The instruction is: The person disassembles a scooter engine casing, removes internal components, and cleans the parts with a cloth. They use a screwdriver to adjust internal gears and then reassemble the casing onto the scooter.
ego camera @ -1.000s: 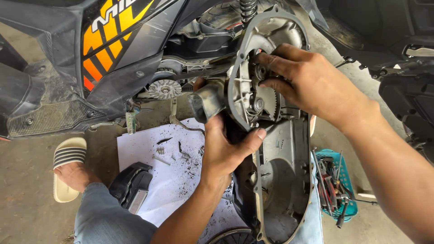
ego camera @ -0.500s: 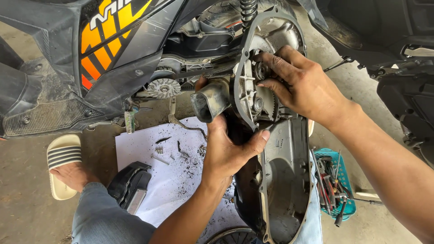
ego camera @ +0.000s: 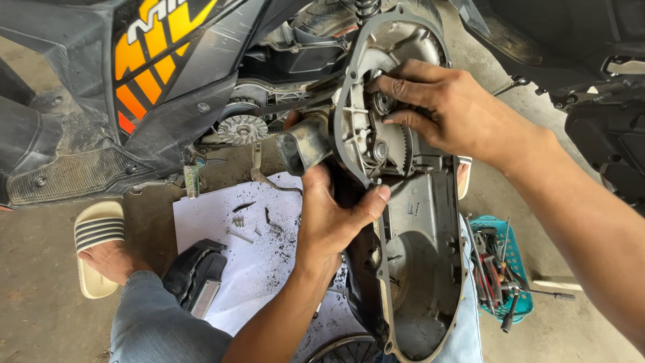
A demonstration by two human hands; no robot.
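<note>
A grey metal scooter crankcase cover [ego camera: 423, 242] stands tilted on edge in front of me, its hollow inner side facing right. My left hand [ego camera: 329, 218] grips its left rim from behind, thumb hooked over the edge. My right hand [ego camera: 447, 111] reaches into the upper part of the cover, fingertips pinched on a small round gear part [ego camera: 383, 104] beside a toothed wheel [ego camera: 401, 144]. A dark tubular duct [ego camera: 302, 144] sticks out at the cover's left.
A black and orange scooter [ego camera: 154, 74] stands behind, its finned pulley [ego camera: 242, 129] exposed. White paper [ego camera: 228, 228] with screws and black grit lies on the concrete floor. A teal basket of tools [ego camera: 504, 269] sits right. My sandalled foot [ego camera: 101, 249] is at left.
My right hand's fingers have shifted on the small gear part inside the cover. My left hand and the cover have edged slightly.
</note>
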